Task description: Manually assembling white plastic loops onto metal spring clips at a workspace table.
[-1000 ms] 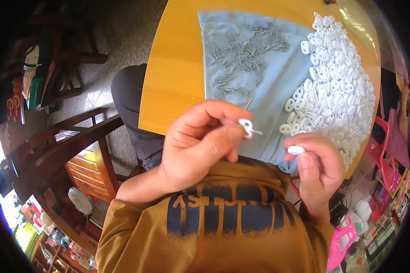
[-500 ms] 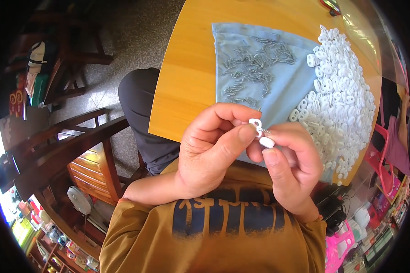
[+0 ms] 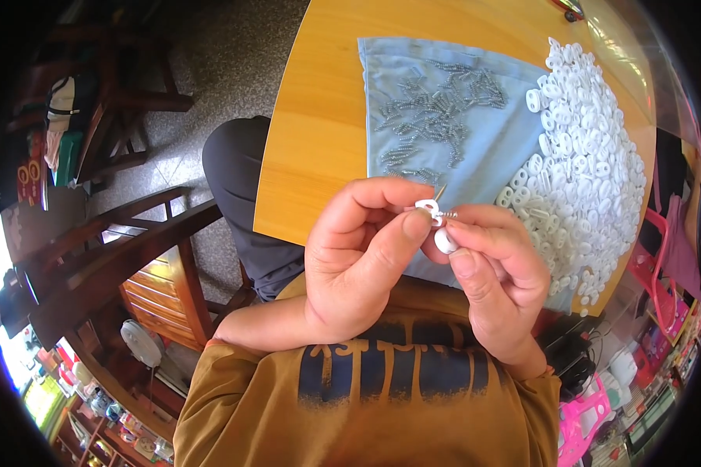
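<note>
My left hand (image 3: 366,253) pinches a small white plastic piece with a hole (image 3: 426,206), which looks like a cord-lock part, between thumb and forefinger. A thin metal point (image 3: 441,191) sticks up beside that piece. My right hand (image 3: 498,268) meets the left one, its fingers curled around a second, rounded white plastic piece (image 3: 445,241). Between the fingertips of both hands lies a small metal spring (image 3: 449,215), next to the white piece. Whether the spring sits inside a piece is too small to tell.
Many loose springs (image 3: 428,117) lie on a light blue cloth (image 3: 483,183) on the yellow wooden table (image 3: 311,132). A big heap of white plastic pieces (image 3: 576,156) covers the table's right side. Dark wooden chairs (image 3: 132,257) and a white fan (image 3: 140,342) stand at left.
Both hands have shifted slightly left. The white piece in my left hand has tilted, and the thin metal point now shows above it. The rounded piece has turned a little.
</note>
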A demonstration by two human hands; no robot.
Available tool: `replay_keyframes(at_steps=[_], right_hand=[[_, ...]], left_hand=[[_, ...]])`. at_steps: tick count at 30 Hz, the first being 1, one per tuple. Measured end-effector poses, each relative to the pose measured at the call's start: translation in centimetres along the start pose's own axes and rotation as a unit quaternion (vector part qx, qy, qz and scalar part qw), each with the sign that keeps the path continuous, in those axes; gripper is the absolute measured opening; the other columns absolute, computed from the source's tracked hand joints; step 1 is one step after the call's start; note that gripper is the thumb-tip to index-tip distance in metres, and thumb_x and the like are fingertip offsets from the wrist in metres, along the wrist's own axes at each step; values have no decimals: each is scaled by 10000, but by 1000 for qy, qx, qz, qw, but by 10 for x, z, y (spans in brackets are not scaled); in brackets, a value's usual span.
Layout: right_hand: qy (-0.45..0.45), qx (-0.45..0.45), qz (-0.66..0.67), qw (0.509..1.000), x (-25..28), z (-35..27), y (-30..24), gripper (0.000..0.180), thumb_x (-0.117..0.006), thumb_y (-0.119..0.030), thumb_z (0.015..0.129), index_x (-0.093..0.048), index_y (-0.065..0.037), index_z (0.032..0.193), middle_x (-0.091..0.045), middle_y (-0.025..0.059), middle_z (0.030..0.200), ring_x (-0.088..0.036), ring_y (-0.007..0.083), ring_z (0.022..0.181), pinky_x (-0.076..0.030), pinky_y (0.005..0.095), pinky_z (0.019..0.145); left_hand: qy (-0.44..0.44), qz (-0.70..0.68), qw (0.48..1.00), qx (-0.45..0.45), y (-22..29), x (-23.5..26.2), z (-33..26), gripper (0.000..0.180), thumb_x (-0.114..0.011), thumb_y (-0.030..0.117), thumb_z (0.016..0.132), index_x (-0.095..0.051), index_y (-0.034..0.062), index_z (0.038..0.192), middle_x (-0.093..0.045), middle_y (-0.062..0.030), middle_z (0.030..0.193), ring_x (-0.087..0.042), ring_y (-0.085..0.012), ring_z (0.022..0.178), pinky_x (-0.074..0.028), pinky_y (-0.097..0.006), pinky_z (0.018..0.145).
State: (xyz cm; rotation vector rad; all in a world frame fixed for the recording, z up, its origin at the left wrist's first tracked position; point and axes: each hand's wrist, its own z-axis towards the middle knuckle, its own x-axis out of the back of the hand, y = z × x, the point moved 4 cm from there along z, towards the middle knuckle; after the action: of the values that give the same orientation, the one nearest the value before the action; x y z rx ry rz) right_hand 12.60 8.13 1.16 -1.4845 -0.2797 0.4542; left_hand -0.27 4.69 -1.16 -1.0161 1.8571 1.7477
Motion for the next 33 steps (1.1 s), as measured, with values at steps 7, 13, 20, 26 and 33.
replay_keyframes(at_steps=[7,13,20,26,33], right_hand=[[5,-88,180,980,1,-3,10,184,-585,66,834,-580,31,1014,-572,124,985,-580,166,904,-465,262,793],[34,-111,219,969,6,-5,9,166,-588,27,852,-570,23,1017,-590,102,958,-583,139,851,-468,234,743],[113,-144,247,952,12,-5,11,162,-613,-37,860,-570,7,1010,-640,84,915,-586,107,770,-487,234,686],[106,-129,256,952,7,-1,7,157,-600,-24,865,-557,21,1010,-632,110,897,-590,134,755,-500,264,670],[98,-67,167,979,7,-3,2,179,-569,41,858,-531,34,1033,-582,106,927,-602,162,768,-508,268,664]], left_hand=[[-13,45,998,-46,1,0,-3,215,-499,-43,900,-504,-42,1114,-608,-99,926,-600,-130,789,-508,-260,724],[-30,29,999,-11,-2,-1,-3,195,-495,-36,902,-503,-45,1097,-610,-105,924,-609,-139,803,-519,-274,737],[-28,50,998,37,-6,-2,-9,173,-492,-61,889,-511,-39,1060,-611,-103,911,-625,-145,782,-536,-269,705],[-35,51,998,21,-7,-2,-8,165,-502,-67,881,-514,-38,1042,-610,-99,906,-624,-137,772,-535,-260,695],[-15,50,998,21,-8,-2,-8,166,-511,-64,878,-515,-36,1042,-609,-97,892,-623,-136,767,-535,-260,692]])
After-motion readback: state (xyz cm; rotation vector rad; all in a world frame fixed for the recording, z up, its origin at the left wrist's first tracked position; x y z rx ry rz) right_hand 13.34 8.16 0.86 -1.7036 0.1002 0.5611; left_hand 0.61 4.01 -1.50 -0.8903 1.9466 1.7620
